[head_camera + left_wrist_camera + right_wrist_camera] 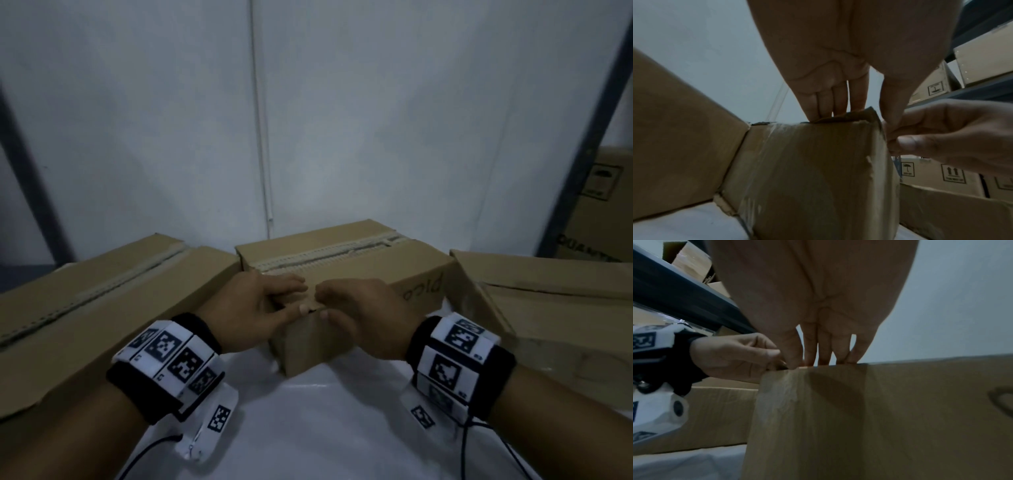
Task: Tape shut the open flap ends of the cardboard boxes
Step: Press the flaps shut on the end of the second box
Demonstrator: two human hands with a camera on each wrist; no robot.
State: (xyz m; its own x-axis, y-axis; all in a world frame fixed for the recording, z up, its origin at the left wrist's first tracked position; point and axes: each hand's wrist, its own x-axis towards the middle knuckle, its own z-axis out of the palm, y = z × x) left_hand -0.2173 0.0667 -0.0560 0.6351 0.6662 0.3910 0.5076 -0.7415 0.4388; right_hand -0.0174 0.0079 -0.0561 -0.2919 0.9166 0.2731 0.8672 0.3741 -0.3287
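On the white worktop (329,428) three long cardboard boxes lie side by side, and both hands work at the near top corner of the middle box (346,270), whose lengthwise top seam shows a rough pale strip. The left hand (250,308) lays its fingers (830,99) flat on the box top at the near edge, thumb reaching toward the corner; its grip is relaxed and clasps nothing that can be made out. The right hand (359,308) has its fingers bent over the same edge, thumb and forefinger pinched together at the corner; what they pinch is too small and dark to tell. The left box (102,301) and the right box (548,308) lie just beside it, untouched. More cartons (937,175) stand on a shelf to the right
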